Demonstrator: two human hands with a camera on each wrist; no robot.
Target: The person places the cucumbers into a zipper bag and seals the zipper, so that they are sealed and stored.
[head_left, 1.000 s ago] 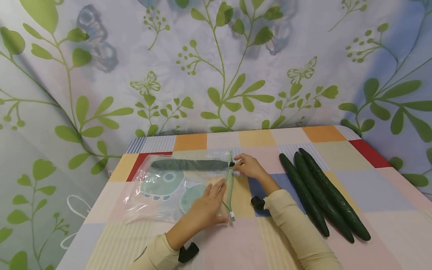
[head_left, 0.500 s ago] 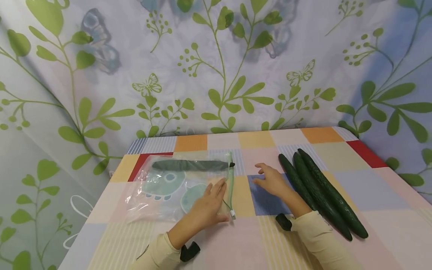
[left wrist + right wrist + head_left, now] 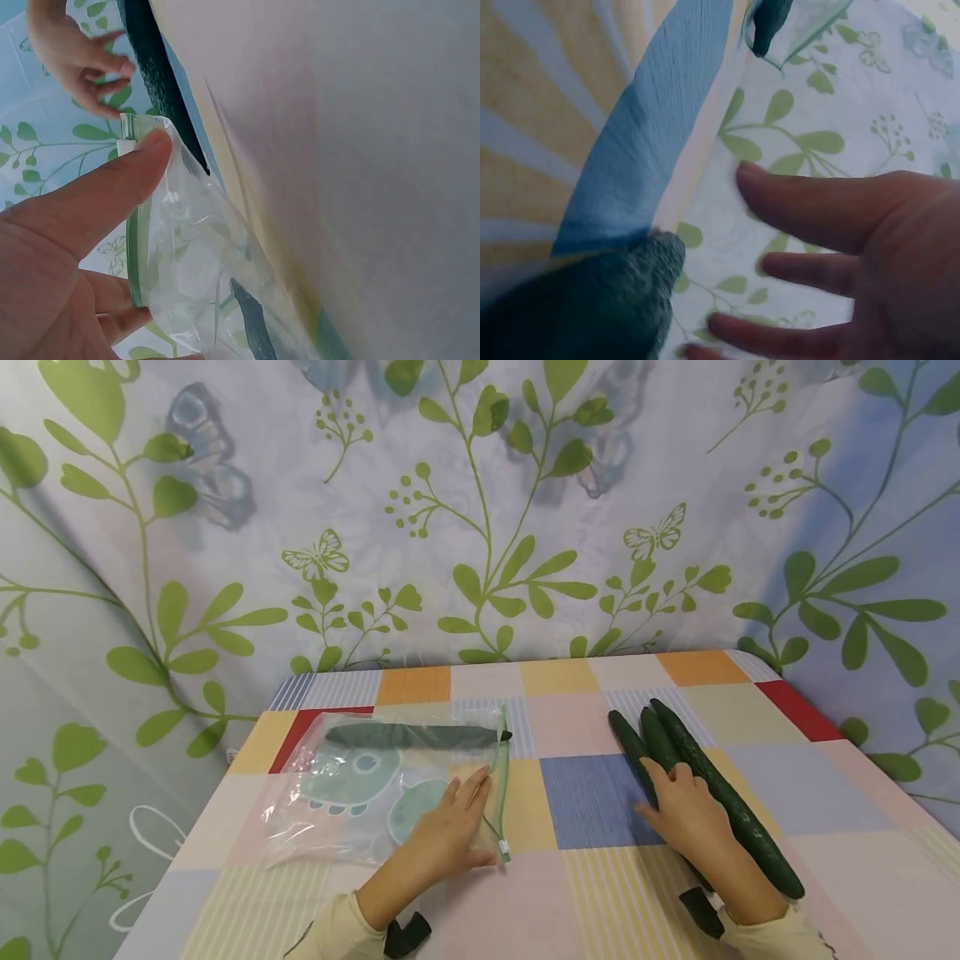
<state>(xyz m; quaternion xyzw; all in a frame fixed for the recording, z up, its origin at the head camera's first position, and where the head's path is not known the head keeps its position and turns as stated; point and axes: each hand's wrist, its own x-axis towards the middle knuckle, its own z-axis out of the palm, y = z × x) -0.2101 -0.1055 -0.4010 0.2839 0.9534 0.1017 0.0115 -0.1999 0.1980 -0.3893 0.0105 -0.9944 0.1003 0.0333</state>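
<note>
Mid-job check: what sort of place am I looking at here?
Probably an indoor tabletop, perhaps in a home. A patchwork-patterned tablecloth covers the table, leaf-and-butterfly fabric hangs close behind it, and cucumbers lie beside a clear zip bag.

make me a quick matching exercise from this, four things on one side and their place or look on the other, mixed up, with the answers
Column 1
1. left hand
2. right hand
3. plastic bag
4. bagged cucumber

Column 2
A. over the loose cucumbers
B. dark, one end at the green strip
C. resting on clear plastic
D. see-through, with pale printed shapes

Right pairs: 1-C, 2-A, 3-D, 4-B
</note>
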